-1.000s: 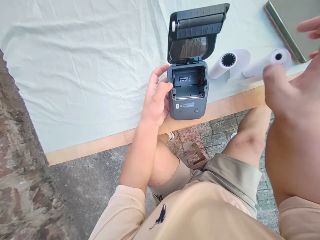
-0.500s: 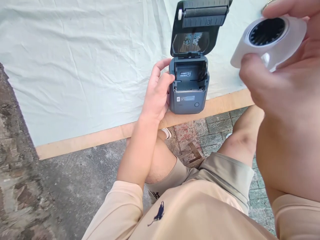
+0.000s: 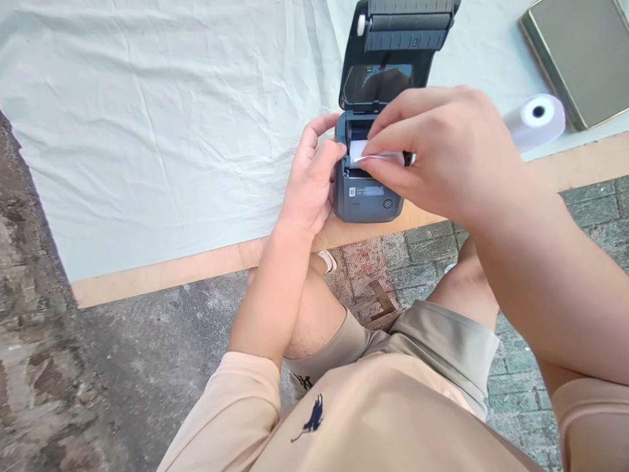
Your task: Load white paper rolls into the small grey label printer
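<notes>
A dark blue-grey label printer [image 3: 369,208] stands at the table's front edge with its lid [image 3: 388,78] swung up. My left hand [image 3: 314,170] grips the printer's left side, thumb on the rim of the compartment. Over the compartment, my right hand [image 3: 437,141] pinches a white paper roll [image 3: 358,152], which sits at least partly inside the opening. My fingers cover most of the roll, so I cannot tell how deep it rests.
Another white paper roll [image 3: 539,118] lies on the cloth to the right. Beside it is a flat grey tablet-like box [image 3: 587,59]. A pale cloth [image 3: 171,131] covers the table, whose wooden edge [image 3: 177,269] runs along the front. Beneath is a small wooden stool [image 3: 381,305].
My right hand has brought the paper roll left and down from the upper right into the printer's compartment. The other roll and the grey box have come into view. My left hand stays put.
</notes>
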`<state>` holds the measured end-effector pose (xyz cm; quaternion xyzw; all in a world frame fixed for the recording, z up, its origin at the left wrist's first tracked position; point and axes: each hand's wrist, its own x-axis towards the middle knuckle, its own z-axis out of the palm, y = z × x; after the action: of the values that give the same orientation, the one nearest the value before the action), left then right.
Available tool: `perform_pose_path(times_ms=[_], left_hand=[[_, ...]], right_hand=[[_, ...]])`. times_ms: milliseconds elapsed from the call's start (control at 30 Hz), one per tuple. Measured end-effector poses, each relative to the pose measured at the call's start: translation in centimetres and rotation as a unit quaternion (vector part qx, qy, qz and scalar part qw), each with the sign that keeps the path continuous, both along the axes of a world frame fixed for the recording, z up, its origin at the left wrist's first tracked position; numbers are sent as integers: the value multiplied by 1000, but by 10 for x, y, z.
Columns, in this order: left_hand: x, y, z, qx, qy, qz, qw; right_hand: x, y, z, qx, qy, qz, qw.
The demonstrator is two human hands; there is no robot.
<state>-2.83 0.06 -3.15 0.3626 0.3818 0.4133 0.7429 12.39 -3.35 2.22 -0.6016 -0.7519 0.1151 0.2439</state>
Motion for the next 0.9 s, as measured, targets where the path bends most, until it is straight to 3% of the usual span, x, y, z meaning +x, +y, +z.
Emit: perform_pose_path(times_ms=[133,300,400,467,567,633,767,900], left_hand=[[-5,-3,-1,29,-46,-39,998],[-13,-9,4,52,-10,-82,995],[-15,-11,4,75,27,-90,993],[-15,-10,3,93,44,-97,990],[-14,-8,0,96,55,-95,989],[-15,-7,0,93,63,-102,988],[-18,-6,1,124,91,-151,976],[-19,-6,2,133,68,-180,972]], right_hand=[[-1,-21,-1,56,-97,22,993],[-10,-46,-20,115,-81,0,990],[-8,-52,-23,141,4,8,990],[-2,-49,-19,151,71,-31,985],[9,-32,-11,189,134,-99,968],[12,-17,-8,207,175,-87,959],[9,6,-3,125,286,-118,943],[4,5,-6,94,340,-59,934]])
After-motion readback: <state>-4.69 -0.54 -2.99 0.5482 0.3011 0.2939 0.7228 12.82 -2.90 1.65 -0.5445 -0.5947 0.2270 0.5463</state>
